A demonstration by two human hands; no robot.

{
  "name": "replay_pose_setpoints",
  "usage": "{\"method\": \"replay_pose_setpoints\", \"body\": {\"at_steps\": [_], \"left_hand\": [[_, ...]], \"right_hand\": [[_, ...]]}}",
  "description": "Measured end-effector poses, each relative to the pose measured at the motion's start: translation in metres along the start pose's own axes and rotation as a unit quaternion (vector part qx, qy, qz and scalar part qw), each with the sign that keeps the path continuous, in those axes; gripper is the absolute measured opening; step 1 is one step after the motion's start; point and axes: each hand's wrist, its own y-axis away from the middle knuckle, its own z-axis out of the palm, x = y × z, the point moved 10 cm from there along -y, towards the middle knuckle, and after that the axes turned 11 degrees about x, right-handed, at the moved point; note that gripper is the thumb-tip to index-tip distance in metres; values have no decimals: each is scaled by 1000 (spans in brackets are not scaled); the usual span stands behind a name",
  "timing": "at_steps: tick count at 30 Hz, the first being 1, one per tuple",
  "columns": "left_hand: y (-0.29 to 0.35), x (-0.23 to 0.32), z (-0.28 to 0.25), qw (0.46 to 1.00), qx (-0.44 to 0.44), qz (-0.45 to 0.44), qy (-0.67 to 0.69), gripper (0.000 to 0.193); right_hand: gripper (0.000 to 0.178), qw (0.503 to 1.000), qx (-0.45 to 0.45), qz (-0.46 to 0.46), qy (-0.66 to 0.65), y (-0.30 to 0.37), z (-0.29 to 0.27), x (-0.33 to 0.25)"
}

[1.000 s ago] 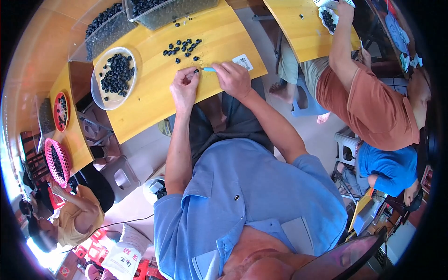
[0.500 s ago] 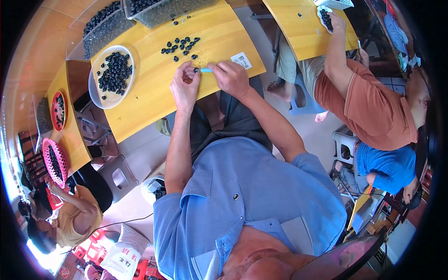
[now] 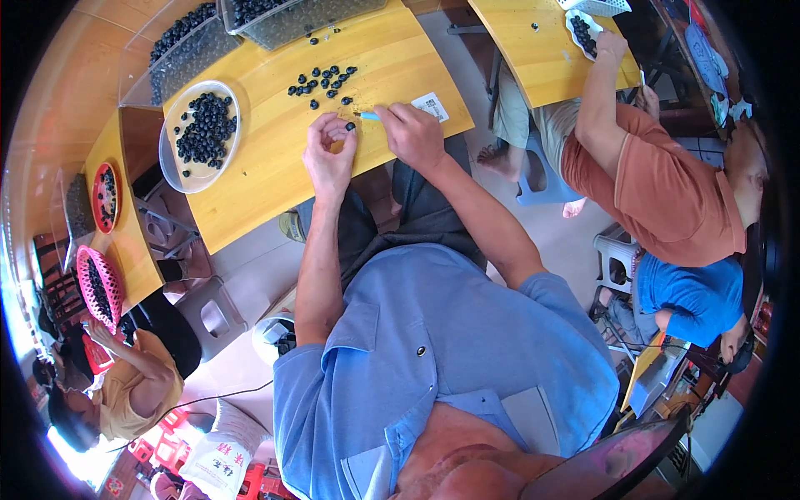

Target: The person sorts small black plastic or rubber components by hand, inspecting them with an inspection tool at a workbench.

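Black and round, a ball [image 3: 351,127] sits at the fingertips of the left hand [image 3: 328,158], thumb and forefinger closed on it, while the right hand [image 3: 412,135] pinches a blue tool [image 3: 369,117], tip just off the ball. Steady holding, skin clear of that tip, seems wisest; beyond, loose balls [image 3: 324,84] dot the table [image 3: 279,158] near a bowl [image 3: 170,163].

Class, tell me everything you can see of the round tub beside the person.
The round tub is pale, see-through and apparently plastic, with a thin rim and open top. It stands upright at the left end of the yellow table, holding many dark, berry-like pieces. The left hand is not touching it.
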Motion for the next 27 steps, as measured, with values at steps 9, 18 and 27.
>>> {"method": "replay_pose_setpoints", "body": {"at_steps": [9, 18, 27], "left_hand": [[-45, 50, -79, 976, 107, 144, -120, 17], [-118, 85, -107, 895, 65, 264, -355, 23], [-51, 34, 39, 905, -149, 212, -338, 19]], "right_hand": [[28, 999, 33, -14, 2, 2, -10, -1], [28, 999, 43, -21, 0, 1, -8, -1], [26, 999, 38, -3, -17, 2, -11, 1]]}}
